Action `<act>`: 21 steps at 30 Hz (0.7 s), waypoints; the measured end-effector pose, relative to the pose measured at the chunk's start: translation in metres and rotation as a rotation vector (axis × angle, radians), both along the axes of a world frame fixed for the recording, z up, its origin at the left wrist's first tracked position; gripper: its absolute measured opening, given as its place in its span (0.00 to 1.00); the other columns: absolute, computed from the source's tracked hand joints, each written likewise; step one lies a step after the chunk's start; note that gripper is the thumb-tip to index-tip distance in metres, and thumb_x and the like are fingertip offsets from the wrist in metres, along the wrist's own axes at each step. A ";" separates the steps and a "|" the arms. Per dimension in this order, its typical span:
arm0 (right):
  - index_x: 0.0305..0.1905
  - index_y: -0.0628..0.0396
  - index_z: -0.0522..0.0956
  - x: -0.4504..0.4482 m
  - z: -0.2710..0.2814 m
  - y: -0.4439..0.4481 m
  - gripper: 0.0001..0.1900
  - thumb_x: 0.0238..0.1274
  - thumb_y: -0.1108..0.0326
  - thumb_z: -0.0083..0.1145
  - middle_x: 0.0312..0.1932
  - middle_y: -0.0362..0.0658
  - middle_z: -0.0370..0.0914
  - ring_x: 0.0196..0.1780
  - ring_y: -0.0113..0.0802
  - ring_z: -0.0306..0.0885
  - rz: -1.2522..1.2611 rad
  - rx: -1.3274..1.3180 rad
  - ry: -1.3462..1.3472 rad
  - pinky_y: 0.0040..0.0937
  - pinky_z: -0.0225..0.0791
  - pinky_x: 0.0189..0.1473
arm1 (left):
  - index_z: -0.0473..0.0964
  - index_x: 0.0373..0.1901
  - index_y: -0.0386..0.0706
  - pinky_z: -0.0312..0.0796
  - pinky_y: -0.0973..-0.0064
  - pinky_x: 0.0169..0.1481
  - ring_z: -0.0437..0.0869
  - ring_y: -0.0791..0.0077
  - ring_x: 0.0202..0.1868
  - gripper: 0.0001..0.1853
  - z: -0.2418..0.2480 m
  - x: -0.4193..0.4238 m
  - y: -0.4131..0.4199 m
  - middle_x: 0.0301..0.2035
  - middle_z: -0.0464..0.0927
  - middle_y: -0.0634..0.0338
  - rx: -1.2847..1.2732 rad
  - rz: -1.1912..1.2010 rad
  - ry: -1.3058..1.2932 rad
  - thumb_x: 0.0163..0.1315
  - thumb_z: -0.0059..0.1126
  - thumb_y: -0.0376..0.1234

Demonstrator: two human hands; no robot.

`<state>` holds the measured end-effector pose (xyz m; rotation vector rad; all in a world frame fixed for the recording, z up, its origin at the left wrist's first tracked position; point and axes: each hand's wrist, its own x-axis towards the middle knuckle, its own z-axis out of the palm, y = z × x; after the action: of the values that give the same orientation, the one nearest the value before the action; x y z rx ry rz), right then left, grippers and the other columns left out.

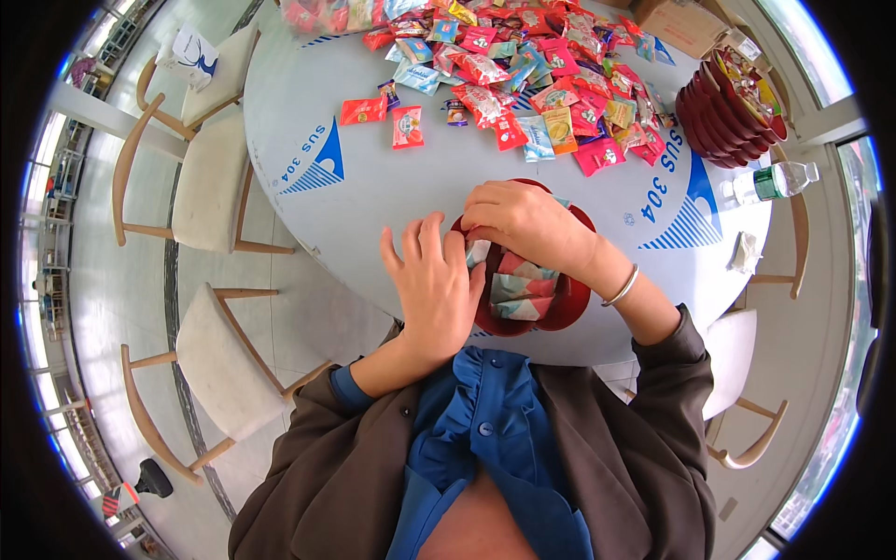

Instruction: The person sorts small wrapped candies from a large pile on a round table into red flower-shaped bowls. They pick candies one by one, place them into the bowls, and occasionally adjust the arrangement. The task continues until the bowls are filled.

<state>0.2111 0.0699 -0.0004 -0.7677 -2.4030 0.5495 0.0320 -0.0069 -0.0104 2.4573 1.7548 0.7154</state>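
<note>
In front of me on the round table stands a dark red lobed tray with wrapped candies in it. My right hand is over the tray's upper left part, fingers bent down at its rim; a small wrapped piece shows just below its fingertips. Whether those fingers grip anything is hidden. My left hand rests along the tray's left side, its fingers spread and its thumb near the same piece. Beyond the tray lies a large heap of wrapped candies in red, pink, blue and yellow.
Nested dark red trays holding wrapped candies stand at the right edge. Near them are a plastic bottle on its side, a crumpled wrapper and a cardboard box. Wooden chairs with pale seats stand around the table.
</note>
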 end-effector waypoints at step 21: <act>0.46 0.60 0.86 0.052 0.006 0.060 0.07 0.65 0.73 0.67 0.40 0.47 0.88 0.43 0.40 0.87 -0.338 -0.200 0.199 0.35 0.79 0.49 | 0.77 0.48 0.39 0.71 0.60 0.63 0.77 0.54 0.60 0.17 0.010 0.008 0.188 0.53 0.78 0.51 0.164 -0.465 -0.122 0.58 0.73 0.29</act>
<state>0.2632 0.1299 0.0055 -1.1214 -2.0009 0.6953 0.0401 0.1811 -0.0007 2.7062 1.0564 0.9557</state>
